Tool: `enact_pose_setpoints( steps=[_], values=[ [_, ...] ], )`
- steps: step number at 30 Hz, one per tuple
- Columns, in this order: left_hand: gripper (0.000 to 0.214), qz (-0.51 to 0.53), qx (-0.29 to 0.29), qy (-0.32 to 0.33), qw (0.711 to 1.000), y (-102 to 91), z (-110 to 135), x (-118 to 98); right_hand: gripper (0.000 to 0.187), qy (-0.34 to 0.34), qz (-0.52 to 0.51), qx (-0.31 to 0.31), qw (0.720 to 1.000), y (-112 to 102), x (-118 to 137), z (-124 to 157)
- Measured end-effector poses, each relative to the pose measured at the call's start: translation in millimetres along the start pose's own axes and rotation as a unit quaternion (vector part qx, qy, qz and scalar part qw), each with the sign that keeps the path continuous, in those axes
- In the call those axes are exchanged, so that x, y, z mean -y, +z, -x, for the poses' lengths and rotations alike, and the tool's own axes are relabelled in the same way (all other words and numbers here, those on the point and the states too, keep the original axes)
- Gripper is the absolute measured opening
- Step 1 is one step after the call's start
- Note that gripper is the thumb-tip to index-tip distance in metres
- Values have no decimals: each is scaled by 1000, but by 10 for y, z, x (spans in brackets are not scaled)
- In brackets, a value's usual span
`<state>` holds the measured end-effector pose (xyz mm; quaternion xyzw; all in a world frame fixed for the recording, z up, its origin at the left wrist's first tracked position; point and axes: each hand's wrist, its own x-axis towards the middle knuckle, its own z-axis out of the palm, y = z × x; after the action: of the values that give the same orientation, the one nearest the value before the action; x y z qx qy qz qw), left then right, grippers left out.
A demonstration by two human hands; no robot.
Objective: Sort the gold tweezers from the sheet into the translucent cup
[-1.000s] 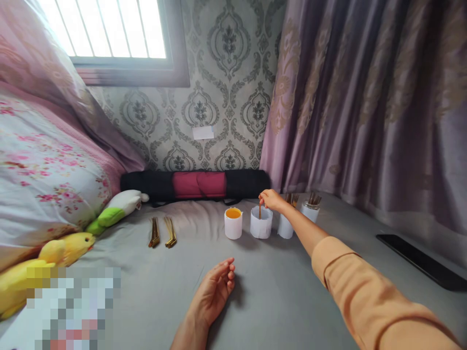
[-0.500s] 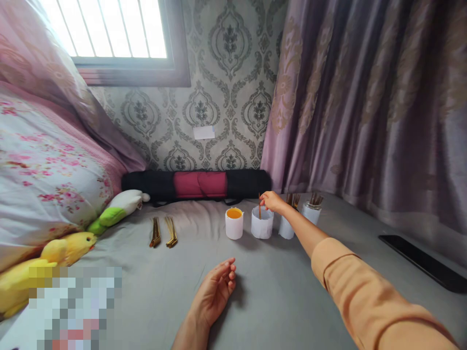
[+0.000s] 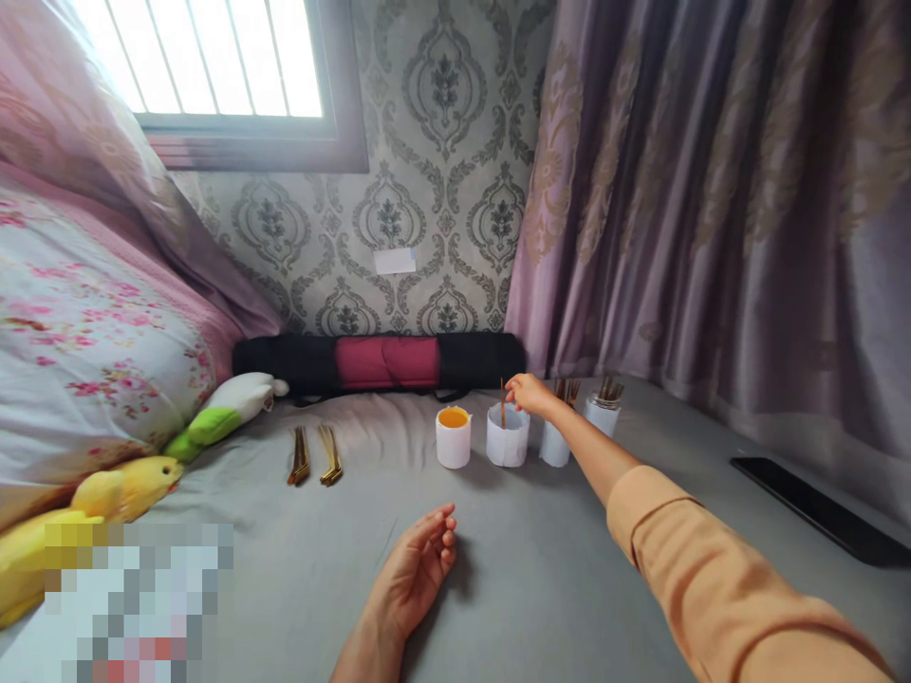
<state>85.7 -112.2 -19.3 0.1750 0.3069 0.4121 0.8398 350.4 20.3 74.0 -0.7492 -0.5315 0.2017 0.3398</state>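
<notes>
My right hand (image 3: 529, 393) pinches a thin brown stick (image 3: 502, 400) upright over a white-wrapped cup (image 3: 507, 448); its lower end is inside the rim. Left of that cup stands another white cup (image 3: 454, 450), its inside orange-yellow. Behind my right forearm, partly hidden, is a white-wrapped holder (image 3: 554, 448) with several thin sticks. Farther right a white-wrapped glass jar (image 3: 603, 415) holds more of them. My left hand (image 3: 419, 567) rests on the grey sheet, palm turned inward, fingers loosely curved and nothing in it. Two small bundles of bent, gold-brown sticks (image 3: 299, 457) lie at the left.
A long black and maroon rolled bag (image 3: 384, 363) lies along the wall. Plush toys (image 3: 132, 489) and a floral pillow (image 3: 106, 332) take up the left side. On the right, a black phone-like slab (image 3: 818, 510) lies on the sheet (image 3: 555, 569), below purple curtains (image 3: 683, 190).
The whole view has shifted slightly, so things appear a little farther left. My right hand still holds the stick at the cup, and my left hand keeps its pose.
</notes>
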Motion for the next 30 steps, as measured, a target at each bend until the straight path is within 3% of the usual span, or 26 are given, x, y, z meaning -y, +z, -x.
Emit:
enact_pose_setpoints(
  steps=[10,23,30],
  values=[
    [25,-10,-3,3,1000,13,16,3,22,-11,-18,-25,999,-86,45,100],
    [22,-11,2,1,1000,4,2,-6,20,-67,-43,-75,994,-204,-75,348],
    [22,-5,8,-1,1000,-19,-4,-3,26,-85,-59,-82,991,-169,-92,545]
  ],
)
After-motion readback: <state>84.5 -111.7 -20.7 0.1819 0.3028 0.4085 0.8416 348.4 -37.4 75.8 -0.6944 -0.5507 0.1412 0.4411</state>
